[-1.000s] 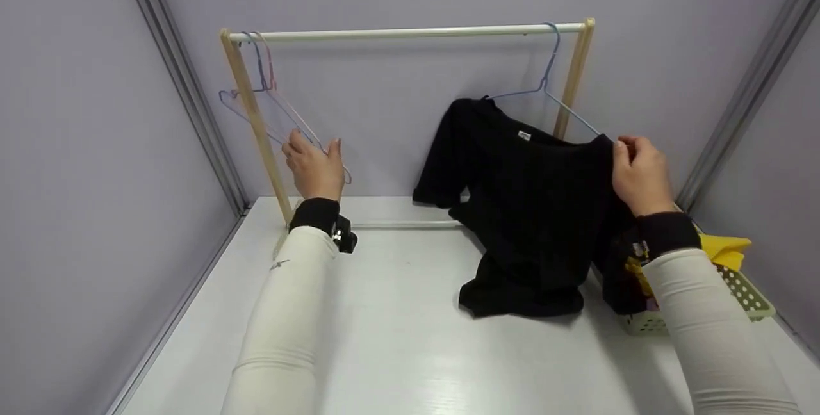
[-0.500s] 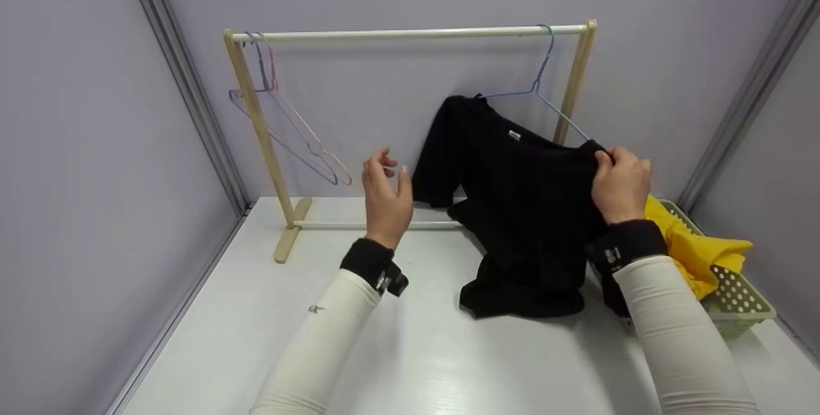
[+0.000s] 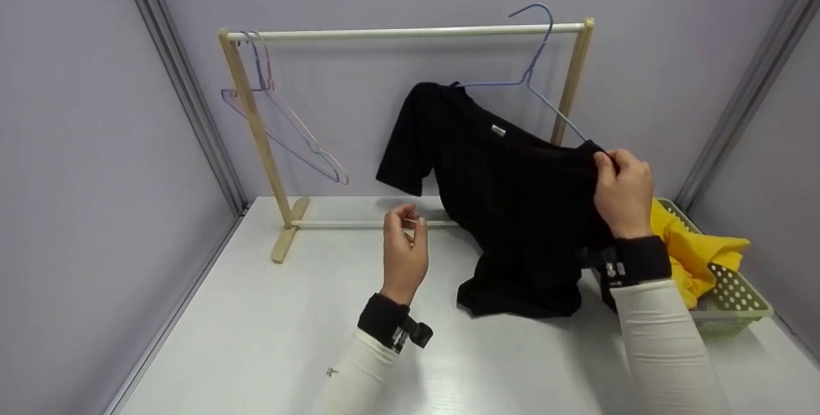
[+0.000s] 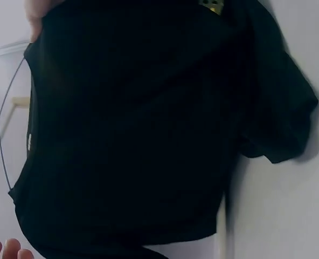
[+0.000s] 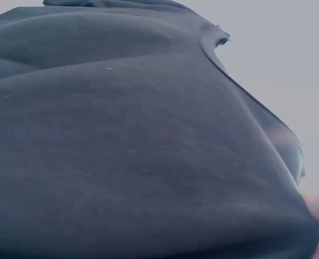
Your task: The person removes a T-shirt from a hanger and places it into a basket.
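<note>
A black short-sleeved T-shirt (image 3: 512,184) hangs tilted on a blue wire hanger (image 3: 527,75) in the head view. My right hand (image 3: 624,191) grips the shirt's shoulder at the hanger's lower end, and that grip also shows at the corner of the right wrist view. The hanger's hook rises above the white rail (image 3: 410,33), its tip higher than the bar. My left hand (image 3: 405,252) holds nothing, fingers loosely bent, left of the shirt's lower part. In the left wrist view, the shirt (image 4: 127,129) fills most of the picture.
Two more wire hangers (image 3: 301,130), one blue and one pink, hang at the rack's left end. Wooden posts (image 3: 256,127) carry the rail. At the right stands a green perforated basket (image 3: 737,293) with yellow cloth (image 3: 698,255). Walls enclose the white table.
My left hand has left the hangers at the left and come right and down. My right hand has shifted slightly left, and the hanger's hook has risen off the rail with the shirt.
</note>
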Available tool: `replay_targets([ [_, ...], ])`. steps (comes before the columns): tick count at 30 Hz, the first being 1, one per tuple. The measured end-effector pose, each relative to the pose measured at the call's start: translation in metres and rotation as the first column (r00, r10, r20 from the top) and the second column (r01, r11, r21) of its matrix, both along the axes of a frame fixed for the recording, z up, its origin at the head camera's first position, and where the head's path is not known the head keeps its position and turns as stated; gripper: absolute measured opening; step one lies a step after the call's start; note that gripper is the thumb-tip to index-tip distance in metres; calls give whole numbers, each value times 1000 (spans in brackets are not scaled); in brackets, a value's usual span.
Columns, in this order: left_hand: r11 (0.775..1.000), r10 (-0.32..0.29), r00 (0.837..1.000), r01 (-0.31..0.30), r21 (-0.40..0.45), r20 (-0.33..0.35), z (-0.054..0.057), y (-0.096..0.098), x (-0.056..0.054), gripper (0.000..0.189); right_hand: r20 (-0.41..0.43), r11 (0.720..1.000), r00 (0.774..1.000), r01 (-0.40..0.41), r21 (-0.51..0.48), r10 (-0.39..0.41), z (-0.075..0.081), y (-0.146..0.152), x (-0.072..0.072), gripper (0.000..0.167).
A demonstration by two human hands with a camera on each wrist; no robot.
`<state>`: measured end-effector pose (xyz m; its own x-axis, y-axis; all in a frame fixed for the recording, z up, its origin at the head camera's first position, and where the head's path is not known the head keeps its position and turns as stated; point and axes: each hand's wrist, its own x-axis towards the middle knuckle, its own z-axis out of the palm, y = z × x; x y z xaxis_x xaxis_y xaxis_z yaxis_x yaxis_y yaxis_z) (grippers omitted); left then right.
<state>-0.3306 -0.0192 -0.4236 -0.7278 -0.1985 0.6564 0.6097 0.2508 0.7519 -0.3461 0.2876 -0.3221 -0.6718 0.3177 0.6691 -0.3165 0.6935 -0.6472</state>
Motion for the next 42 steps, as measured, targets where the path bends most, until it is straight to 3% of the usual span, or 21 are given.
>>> replay_targets([
  [6, 998, 61, 992, -62, -5, -108, 6, -1, 23, 20, 5, 996, 996, -84, -3, 84, -23, -2, 35, 30],
  [11, 989, 143, 964, -149, -12, -225, 9, -10, 37, 24, 88, 989, 985, -151, 7, 149, -37, 1, 63, 24],
  [14, 984, 162, 952, -176, -30, -260, 9, -19, 42, 27, 124, 976, 969, -217, 31, 212, -41, 2, 77, 21],
  [18, 967, 221, 932, -248, -62, -289, 7, -36, 45, 30, 154, 942, 936, -329, 66, 316, -47, -1, 92, 16],
  [21, 939, 297, 904, -336, -78, -308, 6, -51, 46, 31, 193, 909, 903, -407, 93, 385, -48, -5, 101, 15],
  [26, 899, 352, 871, -417, -137, -343, 4, -78, 46, 9, 224, 861, 854, -499, 100, 469, -44, -14, 112, 16],
  [31, 864, 341, 844, -455, -217, -414, 6, -102, 50, 52, 192, 806, 808, -581, 111, 556, -39, -18, 120, 20],
  [35, 846, 308, 826, -464, -261, -473, 10, -111, 55, 62, 187, 780, 783, -617, 108, 593, -40, -16, 123, 21],
  [38, 834, 278, 839, -452, -315, -468, 9, -111, 57, 62, 231, 791, 792, -599, 120, 565, -44, -12, 118, 19],
  [42, 802, 294, 876, -444, -400, -383, 1, -104, 52, 60, 385, 825, 800, -545, 146, 460, -52, -7, 100, 14],
])
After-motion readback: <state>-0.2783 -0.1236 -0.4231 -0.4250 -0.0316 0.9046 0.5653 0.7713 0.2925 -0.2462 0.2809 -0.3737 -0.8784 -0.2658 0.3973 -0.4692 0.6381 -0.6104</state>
